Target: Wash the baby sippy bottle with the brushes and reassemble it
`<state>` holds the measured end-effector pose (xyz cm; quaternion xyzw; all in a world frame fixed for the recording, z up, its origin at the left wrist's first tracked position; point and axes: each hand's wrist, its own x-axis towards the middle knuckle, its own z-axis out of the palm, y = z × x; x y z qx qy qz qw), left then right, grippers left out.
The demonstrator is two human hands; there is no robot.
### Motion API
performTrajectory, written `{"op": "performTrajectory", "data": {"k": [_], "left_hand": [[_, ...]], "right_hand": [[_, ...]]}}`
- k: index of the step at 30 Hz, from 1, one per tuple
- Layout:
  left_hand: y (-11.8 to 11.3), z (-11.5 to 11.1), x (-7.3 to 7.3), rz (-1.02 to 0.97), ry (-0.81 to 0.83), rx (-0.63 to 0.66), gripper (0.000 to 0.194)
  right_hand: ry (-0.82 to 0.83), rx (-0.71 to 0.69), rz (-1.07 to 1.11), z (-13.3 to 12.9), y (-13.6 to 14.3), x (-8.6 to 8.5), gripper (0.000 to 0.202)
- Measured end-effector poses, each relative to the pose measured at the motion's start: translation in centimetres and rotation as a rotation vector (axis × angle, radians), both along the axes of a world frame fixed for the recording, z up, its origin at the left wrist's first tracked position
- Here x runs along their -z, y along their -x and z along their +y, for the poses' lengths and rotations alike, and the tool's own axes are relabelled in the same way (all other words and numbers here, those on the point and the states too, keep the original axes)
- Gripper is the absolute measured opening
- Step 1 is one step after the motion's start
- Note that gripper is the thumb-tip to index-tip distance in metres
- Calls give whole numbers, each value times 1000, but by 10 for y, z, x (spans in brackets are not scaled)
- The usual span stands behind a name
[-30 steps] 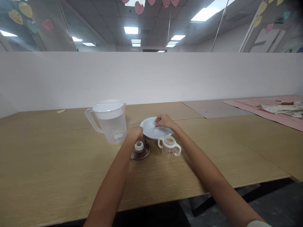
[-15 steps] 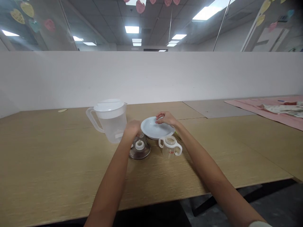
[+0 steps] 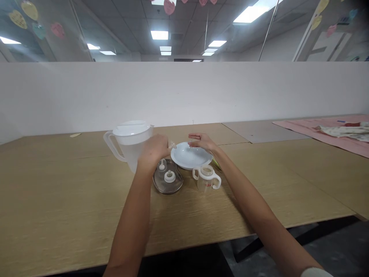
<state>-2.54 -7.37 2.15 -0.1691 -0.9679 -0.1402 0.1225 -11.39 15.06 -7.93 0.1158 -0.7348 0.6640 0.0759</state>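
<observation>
My left hand (image 3: 155,148) is lifted beside the water jug and closed on a small clear piece (image 3: 172,145), too blurred to name. Below it, a kidney-shaped metal tray (image 3: 168,189) carries a white bottle collar with a teat (image 3: 170,176) and a clear part with a white tip inside (image 3: 162,166). Over the white bowl (image 3: 184,163), my right hand (image 3: 201,141) pinches a thin wire rod (image 3: 193,127) held upright, with a small loop at its top. Its lower end reaches into the bowl. In front stands a clear baby bottle (image 3: 205,185) with two white handles, its mouth uncovered.
A lidded plastic jug (image 3: 132,134) with a side handle stands left of the bowl. Something yellow-green (image 3: 216,164) lies partly hidden behind my right forearm. At the far right, a pink cloth (image 3: 305,129) bears other items. A white wall (image 3: 184,92) borders the table.
My left hand has risen from the tray with the small clear piece, uncovering more of the tray. My right hand stays over the bowl; the rod's looped top now shows above it.
</observation>
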Motion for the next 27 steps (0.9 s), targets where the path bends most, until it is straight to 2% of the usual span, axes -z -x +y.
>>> {"op": "performTrajectory", "data": {"k": [3,6,10,18,23,27], "left_hand": [[2,8,-1,2,27,81,29],[8,14,3,30,-90,174,35],[16,17,9,62,-165,174,35],[17,18,10,64,-134,169,34],[25,23,17,131,-89,169,28],[37,29,28,219,-129,255,24]], "right_hand": [[17,-29,-15,0,-1,-1,54],[16,-56,-30,1,-3,-4,54],[28,-59,-34,3,-5,-8,57],[-13,30,-1,11,-1,-8,60],[8,85,-18,8,-2,-14,39],[48,213,33,5,-7,-25,20]]}}
